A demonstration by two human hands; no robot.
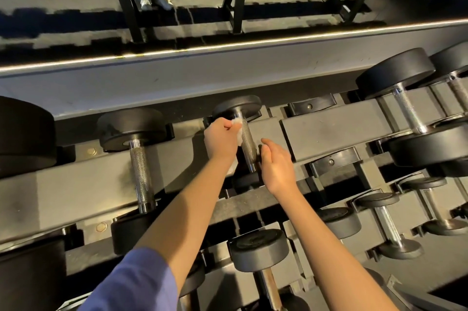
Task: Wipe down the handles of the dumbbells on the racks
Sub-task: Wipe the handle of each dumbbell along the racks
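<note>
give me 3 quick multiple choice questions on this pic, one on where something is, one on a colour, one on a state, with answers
1. The cloth lies against:
A a lower dumbbell's head
B a top-row handle
C the floor

2. The sleeve is:
A red
B white
C blue

3. The left hand:
A grips the cloth
B lies flat on a shelf
C hangs empty

Answers:
1 B, the cloth presses on the knurled handle in the top row.
2 C, the sleeve on the near arm is blue.
3 A, its fingers curl round the cloth.
</note>
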